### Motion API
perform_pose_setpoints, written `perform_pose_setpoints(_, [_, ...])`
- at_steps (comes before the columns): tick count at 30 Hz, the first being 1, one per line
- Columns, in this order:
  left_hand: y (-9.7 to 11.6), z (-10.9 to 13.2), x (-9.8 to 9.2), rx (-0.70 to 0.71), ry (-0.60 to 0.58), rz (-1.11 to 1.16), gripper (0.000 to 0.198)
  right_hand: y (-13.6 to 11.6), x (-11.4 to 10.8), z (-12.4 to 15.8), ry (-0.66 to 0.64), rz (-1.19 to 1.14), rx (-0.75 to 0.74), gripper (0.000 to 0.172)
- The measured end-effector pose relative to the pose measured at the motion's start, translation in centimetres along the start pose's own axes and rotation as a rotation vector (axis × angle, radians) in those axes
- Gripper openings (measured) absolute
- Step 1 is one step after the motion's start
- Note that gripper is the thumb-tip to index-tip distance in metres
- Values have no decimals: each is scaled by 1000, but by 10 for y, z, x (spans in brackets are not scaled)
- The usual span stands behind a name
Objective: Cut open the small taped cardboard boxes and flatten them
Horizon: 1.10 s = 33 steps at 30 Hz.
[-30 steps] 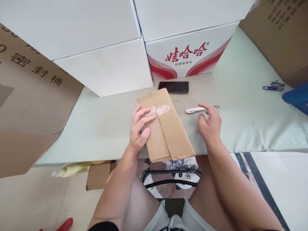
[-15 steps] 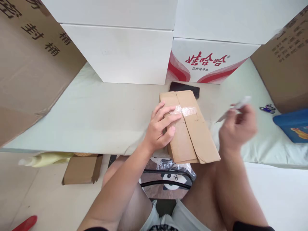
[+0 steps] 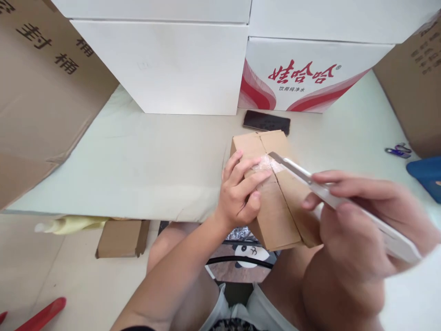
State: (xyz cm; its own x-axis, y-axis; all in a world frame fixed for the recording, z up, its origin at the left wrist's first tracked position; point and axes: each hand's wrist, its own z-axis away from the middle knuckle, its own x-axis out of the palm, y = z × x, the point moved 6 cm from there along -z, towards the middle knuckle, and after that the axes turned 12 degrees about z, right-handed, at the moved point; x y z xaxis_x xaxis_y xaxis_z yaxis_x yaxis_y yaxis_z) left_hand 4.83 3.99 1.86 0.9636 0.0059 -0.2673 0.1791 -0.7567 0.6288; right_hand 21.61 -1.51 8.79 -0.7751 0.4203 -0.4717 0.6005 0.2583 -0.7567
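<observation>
A small brown cardboard box (image 3: 275,216) lies at the near edge of the pale green table (image 3: 155,161), its flaps held by a strip of clear tape. My left hand (image 3: 239,191) rests on the box's left side, fingers curled over it near the tape. My right hand (image 3: 358,216) grips a white utility knife (image 3: 330,195). Its blade tip sits at the tape on the box's centre seam.
A black phone (image 3: 266,122) lies just behind the box. Large white cartons (image 3: 165,64) and a red-printed carton (image 3: 303,78) stand at the back, brown cartons at both sides. Scissors (image 3: 396,150) and a blue object (image 3: 425,177) are at the right.
My right hand picked the white knife up from the table, lifted it, and brought its blade to the tape on the box. My left hand stayed on the box.
</observation>
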Motion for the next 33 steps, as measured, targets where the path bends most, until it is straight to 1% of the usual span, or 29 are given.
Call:
perform_pose_setpoints(2, [-1, 1, 1, -7, 3, -6, 43, -9, 0, -2, 163, -36, 24, 14])
perform_pose_setpoints(3, [-2, 1, 1, -9, 1, -9, 44, -11, -1, -3, 216, -50, 18, 14])
perform_pose_setpoints(4, [-2, 1, 1, -7, -2, -11, 44, -12, 0, -4, 222, -58, 1, 14])
perform_pose_setpoints(6, [-3, 1, 2, 3, -8, -15, 44, -10, 1, -6, 162, -53, -14, 15])
perform_pose_setpoints(9, [-2, 0, 1, 20, 2, -11, 44, -5, 6, -9, -2, 14, -12, 14])
perform_pose_setpoints(11, [-2, -1, 1, 27, 5, -8, 42, -4, 6, -9, -45, 50, -13, 15])
perform_pose_setpoints(21, [-2, -2, 1, 28, -7, -10, 41, -4, 9, -9, -78, 38, -24, 17])
perform_pose_setpoints(25, [-3, -2, 1, 12, -16, -34, 42, -6, 10, -10, -101, 76, -46, 17])
perform_pose_setpoints(29, [-2, -3, 0, 42, -14, -36, 40, -9, 11, -11, -125, 74, -83, 19])
perform_pose_setpoints(33, [-1, -3, 0, 56, -10, -37, 39, -9, 10, -11, -113, 62, -58, 20])
